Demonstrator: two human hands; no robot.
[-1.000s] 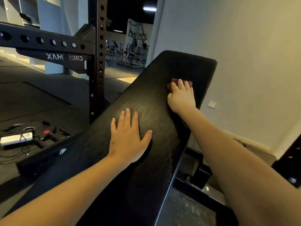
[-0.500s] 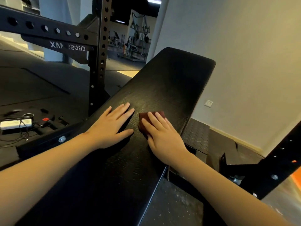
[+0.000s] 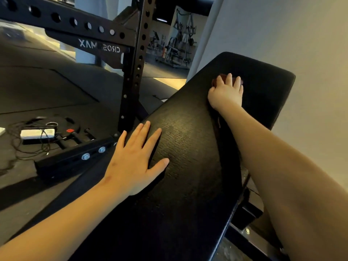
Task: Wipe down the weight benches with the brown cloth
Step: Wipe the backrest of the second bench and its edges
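A long black padded weight bench (image 3: 188,147) runs from the bottom of the view up toward the wall. My right hand (image 3: 227,94) presses the brown cloth (image 3: 216,81) flat against the pad near its far end; only the cloth's edges show past my fingers. My left hand (image 3: 135,159) lies flat on the pad's near left side, fingers spread, holding nothing.
A black perforated rack upright (image 3: 132,72) and its crossbeam (image 3: 62,23) stand left of the bench. A floor rail (image 3: 75,161) with bolts, a white box (image 3: 37,133) and tangled cables lie on the dark floor. A pale wall (image 3: 282,34) is close on the right.
My right hand has slid the cloth from the middle of the pad, beside my left hand, up to the far end. My left hand has stayed pressed on the pad.
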